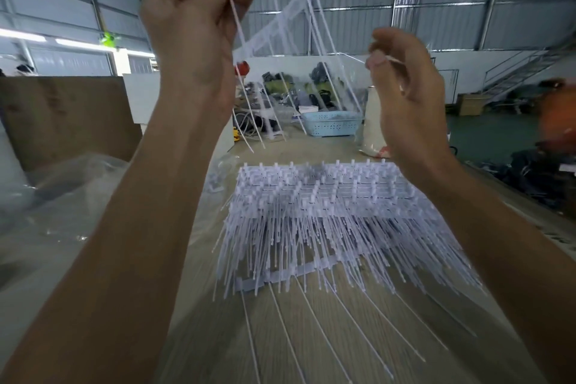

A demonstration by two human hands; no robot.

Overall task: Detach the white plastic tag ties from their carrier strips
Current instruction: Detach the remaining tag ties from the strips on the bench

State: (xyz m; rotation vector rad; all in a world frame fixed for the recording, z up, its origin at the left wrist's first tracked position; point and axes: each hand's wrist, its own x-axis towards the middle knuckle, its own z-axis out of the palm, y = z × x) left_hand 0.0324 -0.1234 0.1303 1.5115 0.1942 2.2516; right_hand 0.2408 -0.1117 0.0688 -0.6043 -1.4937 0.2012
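Note:
My left hand (pixel 199 6) is raised high and grips the top of a white carrier strip (pixel 280 20) with several long tag ties hanging from it; its upper end runs out of the frame. To the right and lower, my right hand (pixel 402 78) pinches the end of one thin white tie (pixel 358 58) between thumb and fingers, stretched sideways from the strip. Below both hands, a big stack of tie strips (pixel 327 212) lies on the table, tails fanned toward me. A few single ties (pixel 314 318) lie loose in front of it.
The wooden table (pixel 311 352) carries clear plastic bags (pixel 56 196) at left, a light blue basket (pixel 332 123) at the far end and a white sack (pixel 374 121) beside it. A brown board (pixel 62 115) stands at left. Someone in orange (pixel 558 109) sits at right.

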